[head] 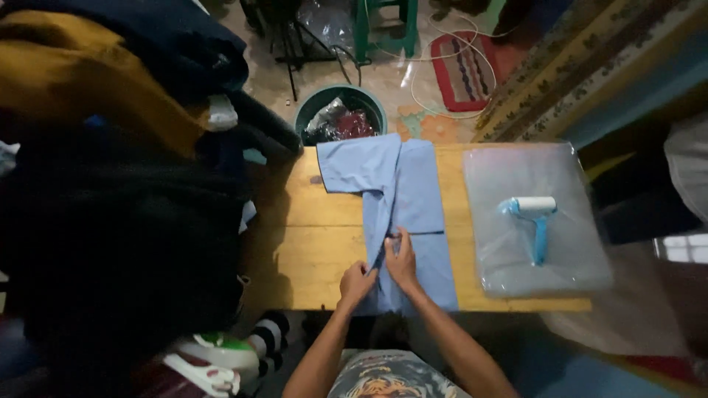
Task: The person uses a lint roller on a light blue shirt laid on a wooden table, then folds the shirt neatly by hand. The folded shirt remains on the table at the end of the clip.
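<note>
seen from above: a light blue shirt [402,214] laid along a wooden table [310,243], partly folded lengthwise, one sleeve spread out to the left at the far end. left hand [357,284] curled at the near edge of the fold, seemingly pinching the cloth, though the grip itself too small to confirm. right hand [401,259] laid flat on the folded panel, fingers together and pointing away, pressing it down. just right of the shirt, a stack of clear plastic bags [535,221] with a blue-handled lint roller [535,217] resting on top. beyond the table's far end, a green bucket [341,112] holding dark cloth; to the left, a heap of dark and mustard garments [110,147]. likely risks: fold slipping crooked if the pressing palm lifts early, near hem sliding off the table edge, loose sleeve bunching under the next fold.
</note>
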